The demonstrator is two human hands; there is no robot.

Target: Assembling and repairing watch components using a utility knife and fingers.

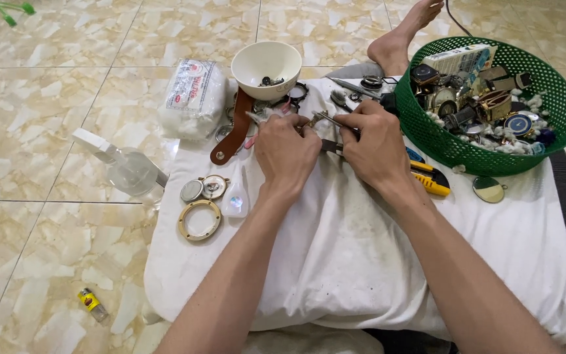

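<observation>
My left hand (287, 152) and my right hand (373, 145) meet over a white cloth (355, 249) spread on my lap. The right hand grips thin metal tweezers (327, 118) whose tips point left at a small part pinched in my left fingers; the part itself is mostly hidden. A brown leather watch strap (233, 129) lies just left of my left hand. Below it on the cloth sit a gold watch case ring (200, 219), a round watch movement (214, 186), a silver case back (191, 191) and a small clear dropper bottle (236, 198).
A white bowl (266, 65) holding small dark parts stands behind my hands. A green plastic basket (545, 85) full of watches and parts is at the right, with a yellow utility knife (430, 180) beside it. A cotton pack (193, 97), spray bottle (126, 167) and lighter (92, 303) lie left.
</observation>
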